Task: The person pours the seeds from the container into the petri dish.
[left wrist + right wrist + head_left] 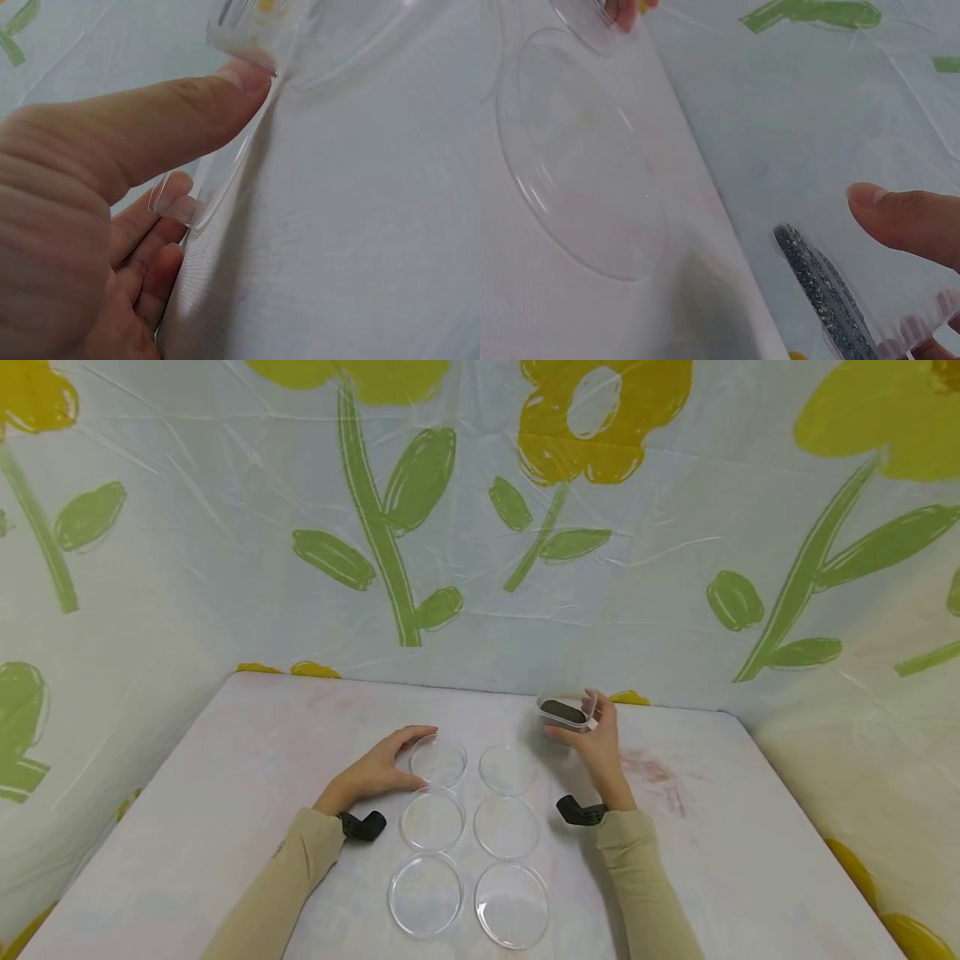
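My left hand grips the rim of a clear petri dish at the far left of a group of round dishes. In the left wrist view, the thumb lies against one side of this dish and the fingers against another, with the dish low at the white surface. My right hand holds a small clear plastic tub above the table's far side. Dark granules lie inside it, tilted in the right wrist view, where fingertips show through the tub's wall.
Several more clear dishes stand in two columns between the arms, including one far right and one near left. They sit on a white-covered table. A flower-printed cloth rises behind the table's far edge.
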`<state>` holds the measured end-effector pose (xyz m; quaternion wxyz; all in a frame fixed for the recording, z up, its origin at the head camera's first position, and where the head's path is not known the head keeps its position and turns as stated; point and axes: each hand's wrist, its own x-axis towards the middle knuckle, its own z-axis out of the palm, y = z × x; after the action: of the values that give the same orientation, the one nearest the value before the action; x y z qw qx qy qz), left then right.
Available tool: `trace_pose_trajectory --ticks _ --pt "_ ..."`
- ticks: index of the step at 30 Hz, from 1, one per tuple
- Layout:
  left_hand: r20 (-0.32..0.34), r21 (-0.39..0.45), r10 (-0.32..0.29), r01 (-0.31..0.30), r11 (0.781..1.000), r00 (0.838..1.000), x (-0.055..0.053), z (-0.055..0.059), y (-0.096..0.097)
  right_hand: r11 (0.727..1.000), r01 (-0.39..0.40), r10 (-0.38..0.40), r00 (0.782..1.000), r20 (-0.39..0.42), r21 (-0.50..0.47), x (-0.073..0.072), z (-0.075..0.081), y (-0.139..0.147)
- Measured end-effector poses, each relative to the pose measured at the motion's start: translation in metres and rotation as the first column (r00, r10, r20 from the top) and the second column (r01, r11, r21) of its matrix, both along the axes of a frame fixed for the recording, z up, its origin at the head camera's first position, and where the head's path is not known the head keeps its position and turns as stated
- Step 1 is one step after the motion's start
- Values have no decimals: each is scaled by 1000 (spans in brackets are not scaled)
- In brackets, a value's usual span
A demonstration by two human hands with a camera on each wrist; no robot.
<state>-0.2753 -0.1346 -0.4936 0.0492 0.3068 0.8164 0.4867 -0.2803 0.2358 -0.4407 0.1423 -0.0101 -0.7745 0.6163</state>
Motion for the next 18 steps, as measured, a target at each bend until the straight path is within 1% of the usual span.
trace_pose_trajectory --ticks 2,7,9,11,14,16,18 --pt "4 2 1 -1 1000 1000 0 0 0 1000 -16 16 999 -39 6 0 4 -5" --pt "12 4 6 -6 1000 1000 0 -2 0 996 -31 39 994 -105 82 3 15 -18" --pt "13 1 8 -8 1000 1000 0 -2 0 993 -45 58 991 -123 105 11 27 -25" --pt "19 0 12 -12 1000 1000 2 -1 1 990 -59 78 986 -150 131 19 40 -34" --pt "25 -10 14 -14 1000 1000 1 -1 0 984 -51 84 979 -187 173 21 44 -43" --pt "26 -12 17 -17 1000 1000 1 -1 0 976 -26 76 971 -225 218 17 38 -47" --pt "23 -19 17 -17 1000 1000 -1 -3 0 968 -5 74 962 -264 250 12 31 -50"
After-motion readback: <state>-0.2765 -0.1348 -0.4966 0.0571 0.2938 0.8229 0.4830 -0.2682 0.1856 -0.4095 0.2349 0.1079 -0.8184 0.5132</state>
